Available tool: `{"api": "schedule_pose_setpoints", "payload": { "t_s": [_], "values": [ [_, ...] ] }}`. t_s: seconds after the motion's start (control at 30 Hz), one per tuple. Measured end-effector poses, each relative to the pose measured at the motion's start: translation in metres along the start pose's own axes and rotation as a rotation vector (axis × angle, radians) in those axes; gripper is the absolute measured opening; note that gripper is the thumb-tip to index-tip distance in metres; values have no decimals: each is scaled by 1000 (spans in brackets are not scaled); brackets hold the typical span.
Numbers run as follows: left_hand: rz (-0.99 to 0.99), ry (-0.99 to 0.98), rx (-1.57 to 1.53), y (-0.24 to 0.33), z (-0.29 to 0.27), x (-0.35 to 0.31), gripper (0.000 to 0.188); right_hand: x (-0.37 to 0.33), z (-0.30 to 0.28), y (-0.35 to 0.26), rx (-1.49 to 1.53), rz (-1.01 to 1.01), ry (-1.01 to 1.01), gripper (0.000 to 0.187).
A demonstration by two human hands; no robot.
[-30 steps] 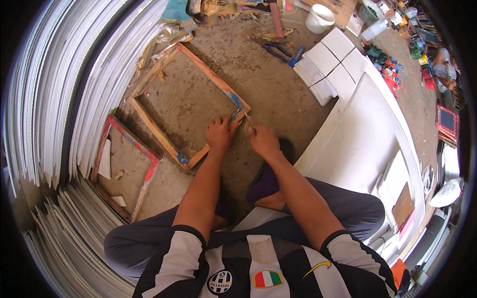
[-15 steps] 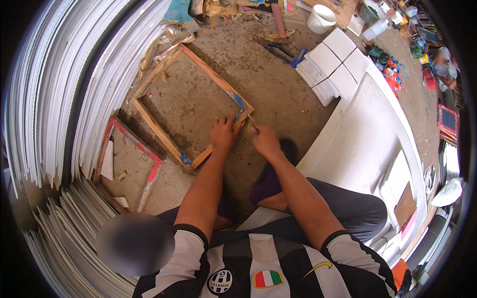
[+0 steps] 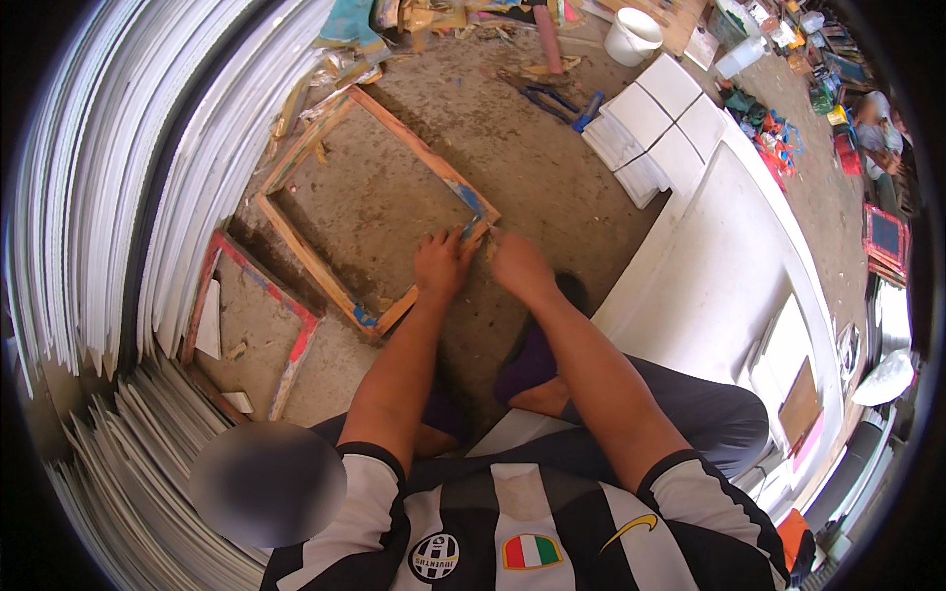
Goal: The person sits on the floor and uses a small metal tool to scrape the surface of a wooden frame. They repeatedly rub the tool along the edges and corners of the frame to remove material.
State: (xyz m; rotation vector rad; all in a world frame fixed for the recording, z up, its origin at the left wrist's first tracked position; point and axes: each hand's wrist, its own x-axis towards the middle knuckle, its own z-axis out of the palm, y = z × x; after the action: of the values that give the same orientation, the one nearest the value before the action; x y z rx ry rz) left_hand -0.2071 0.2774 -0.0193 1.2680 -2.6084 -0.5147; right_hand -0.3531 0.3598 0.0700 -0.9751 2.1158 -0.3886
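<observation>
A rectangular wooden frame (image 3: pixel 422 148) lies tilted on the dirty floor ahead of me, with blue paint smears near two corners. My left hand (image 3: pixel 442 264) is closed over its near bar, close to the right corner. Just right of that corner, my right hand (image 3: pixel 520 264) is closed around a thin hand tool. The tool's tip meets the frame at the corner; most of the tool is hidden in my fist, so its kind does not show. A second wooden frame (image 3: pixel 264 280), red-painted in places, lies at the left.
Tall stacks of white sheets (image 3: pixel 89 197) line the left side. Pliers (image 3: pixel 552 98) with dark blue handles lie beyond the frame. White bundled blocks (image 3: pixel 650 123) and a large white board (image 3: pixel 724 246) are at right. A white bucket (image 3: pixel 632 37) stands farther back.
My right hand has shifted slightly left and up, bringing the tool closer in against the frame's corner. My left hand stays on the bar.
</observation>
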Motion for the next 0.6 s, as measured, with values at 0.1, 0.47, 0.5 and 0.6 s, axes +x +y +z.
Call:
{"api": "schedule_pose_setpoints", "payload": {
  "t_s": [0.1, 0.47, 0.5, 0.6],
  "values": [
    [4, 8, 3, -8, 2, -2, 46, -5, -19, -36, -60, 41, -87, 35],
    [24, -3, -5, -7, 2, 2, 45, -1, 33, -6, 759, 334, -89, 53],
    [24, -4, -5, -5, 0, 3, 45, -1, 36, 2, 800, 279, -70, 53],
    [19, -6, 42, -9, 0, 3, 45, -3, 37, 15, 692, 119, -17, 52]
  ]
}}
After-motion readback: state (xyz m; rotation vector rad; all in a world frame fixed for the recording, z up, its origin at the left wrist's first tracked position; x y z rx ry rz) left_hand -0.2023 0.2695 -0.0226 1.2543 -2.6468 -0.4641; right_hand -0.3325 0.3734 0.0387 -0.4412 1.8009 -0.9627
